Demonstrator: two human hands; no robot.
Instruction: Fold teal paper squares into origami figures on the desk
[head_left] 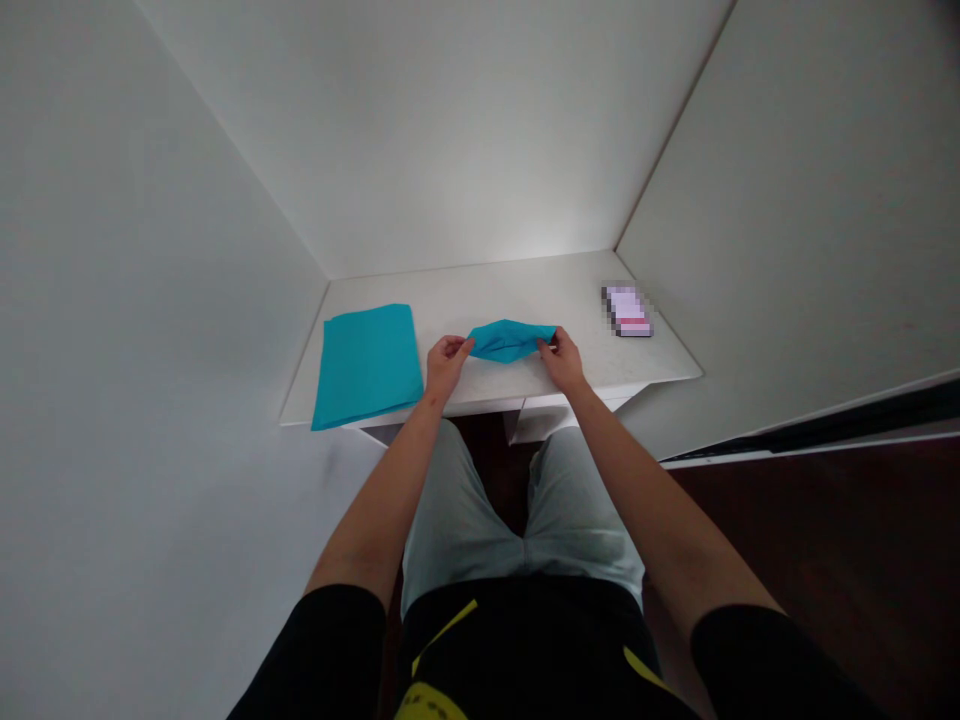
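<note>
A piece of folded blue paper (506, 341) stretches between my two hands above the white table, its middle wider than its ends. My left hand (448, 362) pinches its left end between thumb and fingers. At the right end, my right hand (561, 358) is closed on the paper in the same way. To the left of my left hand lies a stack of flat blue paper sheets (369, 362), its front edge reaching the table's edge.
The white table (480, 290) fits between walls on the left, back and right. A phone (628, 311) with a blurred screen lies at its right side. Beneath the front edge is a white drawer or panel (547, 418), close to my knees.
</note>
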